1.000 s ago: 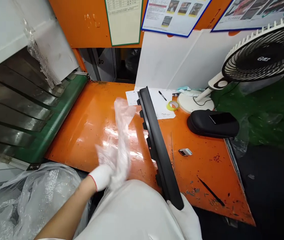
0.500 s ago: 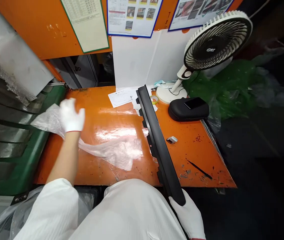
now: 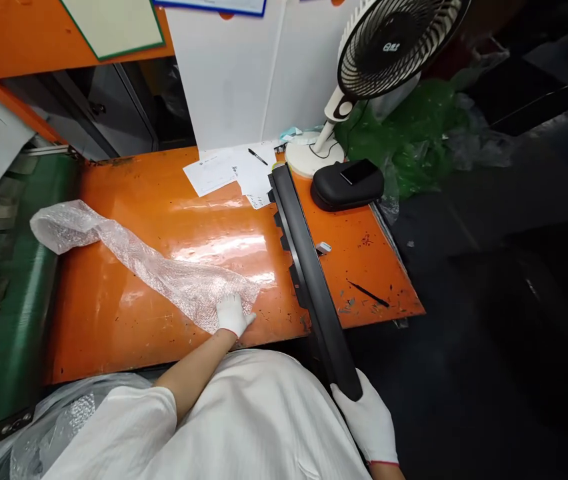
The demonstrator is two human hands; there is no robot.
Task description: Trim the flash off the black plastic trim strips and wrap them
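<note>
A long black plastic trim strip (image 3: 304, 267) lies slanted across the orange table (image 3: 129, 320), its near end past the table's front edge. My right hand (image 3: 370, 423), in a white glove, grips that near end. A clear bubble-wrap bag (image 3: 134, 260) is stretched over the table from the far left to the front middle. My left hand (image 3: 233, 315), also gloved, presses on the bag's near end, fingers on the wrap.
A white desk fan (image 3: 389, 47) stands at the table's back right beside a black case (image 3: 347, 185). Papers (image 3: 234, 170) with a pen lie at the back. A green conveyor (image 3: 9, 313) runs along the left. More plastic wrap (image 3: 39, 433) sits at the lower left.
My left hand carried the bag out to the left, laid it along the table, then came back to its near end. The camera tilted down. The right hand kept its hold.
</note>
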